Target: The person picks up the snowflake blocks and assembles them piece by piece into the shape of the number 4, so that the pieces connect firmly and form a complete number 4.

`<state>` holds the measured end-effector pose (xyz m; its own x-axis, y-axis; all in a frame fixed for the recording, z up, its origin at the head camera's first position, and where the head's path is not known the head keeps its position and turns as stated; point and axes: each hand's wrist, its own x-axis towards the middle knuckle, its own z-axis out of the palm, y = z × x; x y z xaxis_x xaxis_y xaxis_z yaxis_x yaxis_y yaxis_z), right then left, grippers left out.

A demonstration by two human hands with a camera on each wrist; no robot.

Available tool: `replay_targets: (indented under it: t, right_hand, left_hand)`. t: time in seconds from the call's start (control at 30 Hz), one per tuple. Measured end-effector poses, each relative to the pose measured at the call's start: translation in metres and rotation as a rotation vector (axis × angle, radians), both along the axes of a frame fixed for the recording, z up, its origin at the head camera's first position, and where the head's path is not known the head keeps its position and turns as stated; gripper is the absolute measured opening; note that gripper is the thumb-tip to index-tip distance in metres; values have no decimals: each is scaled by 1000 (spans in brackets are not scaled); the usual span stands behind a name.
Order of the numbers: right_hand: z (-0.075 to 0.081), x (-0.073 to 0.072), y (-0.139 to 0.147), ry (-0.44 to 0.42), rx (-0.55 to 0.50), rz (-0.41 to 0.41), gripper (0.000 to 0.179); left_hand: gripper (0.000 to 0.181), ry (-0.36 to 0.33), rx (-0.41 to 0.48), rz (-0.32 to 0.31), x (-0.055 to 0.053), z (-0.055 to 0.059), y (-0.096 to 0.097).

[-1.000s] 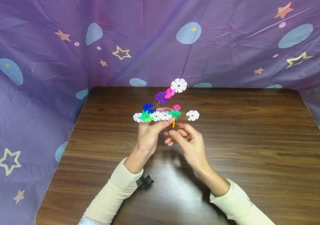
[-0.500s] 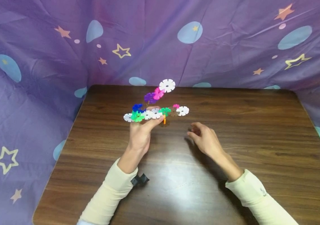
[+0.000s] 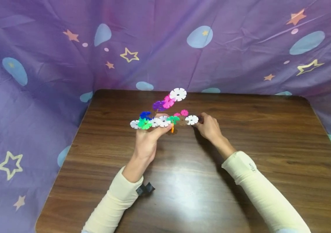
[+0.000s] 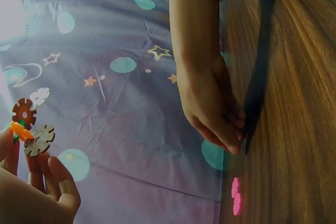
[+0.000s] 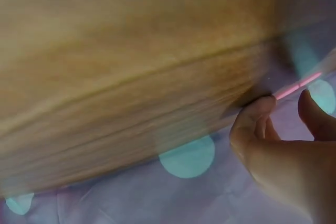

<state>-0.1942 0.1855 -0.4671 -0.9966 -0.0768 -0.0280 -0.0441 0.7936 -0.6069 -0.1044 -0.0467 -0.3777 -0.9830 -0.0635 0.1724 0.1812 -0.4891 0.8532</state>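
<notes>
My left hand holds a build of joined snowflake-shaped plastic discs above the table. Its row has white discs, a light green disc, a darker green disc and an orange disc on edge. A branch of blue, purple and pink discs rises to a white disc at the top. My right hand reaches low over the table, thumb and forefinger apart in the right wrist view. Close to its fingertips lie two pink discs, seen edge-on as a pink strip.
The brown wooden table spreads around both arms. Behind it and at the left hangs a purple cloth with stars and blue spots. A small black device sits at my left sleeve cuff.
My right hand has left the build, moved right, then gone forward towards the pink discs. The build has shifted left in my left hand's hold.
</notes>
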Motion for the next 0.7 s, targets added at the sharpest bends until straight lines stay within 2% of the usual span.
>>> replay_targets:
  t: [0.3,0.47,0.7]
  right_hand:
    - [-1,-17,-8,-18,6,-42,42]
    - [-4,-23,-12,-3,-3,-50,42]
    - [-8,-31,-18,23,4,-26,46]
  left_hand:
    - [43,41,25,1,-2,-2,-5]
    - [42,35,47,-3,-3,-2,-5]
    - [46,26,21,-6,-3,-2,-6]
